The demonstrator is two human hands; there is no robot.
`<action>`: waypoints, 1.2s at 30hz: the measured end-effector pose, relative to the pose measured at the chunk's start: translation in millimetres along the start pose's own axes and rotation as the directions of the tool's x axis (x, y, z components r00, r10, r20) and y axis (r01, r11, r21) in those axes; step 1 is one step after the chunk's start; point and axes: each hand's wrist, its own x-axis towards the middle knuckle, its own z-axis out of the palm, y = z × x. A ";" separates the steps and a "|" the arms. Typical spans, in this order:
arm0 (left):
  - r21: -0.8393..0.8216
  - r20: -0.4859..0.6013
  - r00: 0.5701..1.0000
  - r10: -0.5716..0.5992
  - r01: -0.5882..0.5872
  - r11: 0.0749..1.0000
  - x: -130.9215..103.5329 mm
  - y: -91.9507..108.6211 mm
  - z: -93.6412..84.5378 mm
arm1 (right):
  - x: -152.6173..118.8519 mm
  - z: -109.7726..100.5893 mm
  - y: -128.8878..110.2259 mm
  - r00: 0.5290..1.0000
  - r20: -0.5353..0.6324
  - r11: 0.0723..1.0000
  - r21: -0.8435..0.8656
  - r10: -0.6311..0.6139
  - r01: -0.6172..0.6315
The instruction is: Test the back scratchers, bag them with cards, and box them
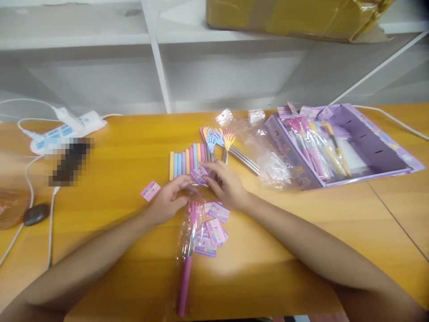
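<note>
Pink scratcher point(185, 284) in a clear bag lies at lower centre, and seems not yet to have its card; loose cards point(216, 230) are beside it. Just above, the right hand point(231, 185) pinches a purple card point(199, 175). The left hand point(167, 201) curves near its edge; whether it grips, I cannot tell. Bagged scratchers point(310, 147) in the purple box point(365, 138), at right, look finished; unbagged scratchers point(211, 142), at centre, seem left to do.

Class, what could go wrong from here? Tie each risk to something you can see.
The small purple printed card in the right hand could slip and get mixed in with the loose pink-and-purple printed cards nearby.

The pink stick with a hand-shaped head, in its clear plastic sleeve, lies with its handle end near the front edge of the yellow-brown wooden table; a nudge might send it off.
</note>
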 end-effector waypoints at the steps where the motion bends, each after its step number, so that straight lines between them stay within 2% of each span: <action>1: -0.023 -0.001 1.000 0.012 -0.012 1.000 0.7 -0.3 -0.3 | -0.3 -0.2 0.5 1.000 0.007 1.000 -0.009 -0.016 0.016; 7: -0.178 0.012 1.000 0.017 -0.015 0.984 2.8 -6.4 -3.4 | -0.6 -0.8 1.7 0.994 0.013 0.993 -0.038 -0.108 0.108; 14: -0.329 0.028 1.000 -0.007 0.016 0.944 2.9 -12.9 -5.5 | -0.5 1.7 1.0 0.999 -0.033 1.000 0.016 -0.001 0.002; 17: -0.347 0.026 1.000 -0.016 0.024 0.937 3.3 -12.9 -5.9 | 0.8 1.7 0.6 0.999 -0.047 1.000 -0.005 -0.011 0.011; 26: -0.366 0.045 0.999 -0.020 0.035 0.930 4.2 -10.7 -4.0 | -0.3 -0.3 0.0 0.987 -0.066 0.987 -0.073 -0.146 0.141; 30: -0.365 0.087 0.996 -0.011 0.042 0.930 4.1 -10.7 -4.1 | -1.1 -0.6 0.8 0.986 -0.055 0.984 -0.090 -0.157 0.152; 36: -0.355 0.087 0.996 -0.016 0.046 0.934 4.1 -10.7 -4.3 | -1.5 0.7 3.3 0.985 -0.021 0.984 -0.056 -0.172 0.171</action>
